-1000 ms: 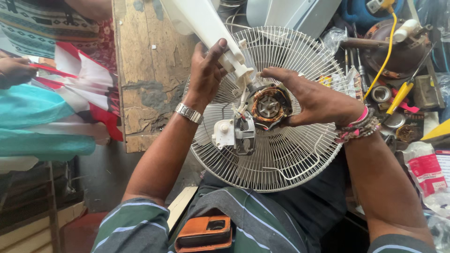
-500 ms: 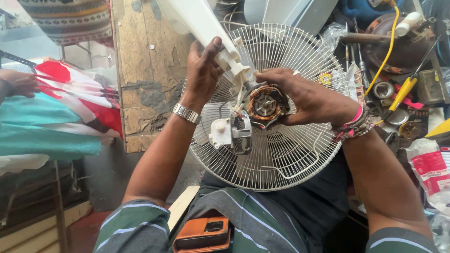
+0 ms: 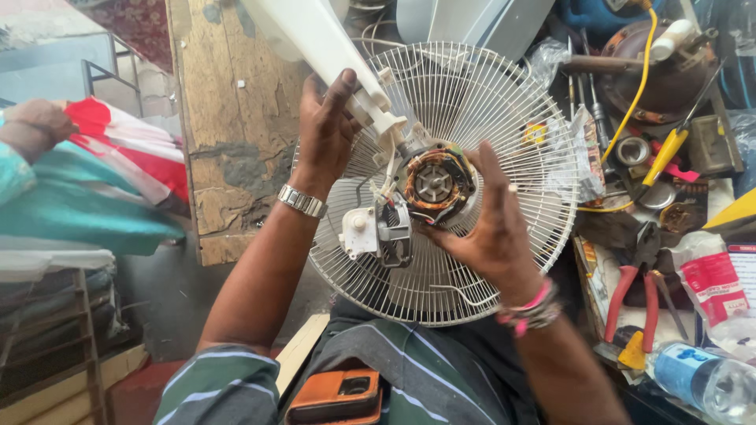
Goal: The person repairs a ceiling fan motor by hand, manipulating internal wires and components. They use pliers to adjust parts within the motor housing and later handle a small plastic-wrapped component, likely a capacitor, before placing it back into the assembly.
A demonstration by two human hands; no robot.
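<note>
We see no real bin or box here, just the cluttered workbench (image 3: 713, 208) at right acting as the catch-all: red-handled pliers (image 3: 630, 287), a yellow-handled screwdriver (image 3: 668, 149), small round metal parts, a plastic bottle (image 3: 705, 382) at the lower corner and a dark round motor housing (image 3: 669, 67) with a yellow cable (image 3: 634, 86) running over it. The shirt pocket below holds an orange phone case (image 3: 339, 397). The fan motor (image 3: 433, 185) sits bare at the centre of the white wire fan guard (image 3: 488, 110), which rests tilted across our lap and against the bench edge. The motor shows copper windings around a grey metal core, with a white plastic gearbox block (image 3: 361, 232) and a grey bracket just beside it at lower left, thin wires trailing off. The left hand (image 3: 327, 130) is wrapped around the white fan neck (image 3: 331, 51) where it meets the motor, fingers closed on it, a metal watch on that wrist. The right hand (image 3: 488, 224) cups the motor from the right and below, fingers curled on its rim, gripping it. A worn wooden board (image 3: 228, 118) lies behind the guard at left. At far left another person's hand (image 3: 31, 126) rests on red, white and teal cloth (image 3: 102, 189).
</note>
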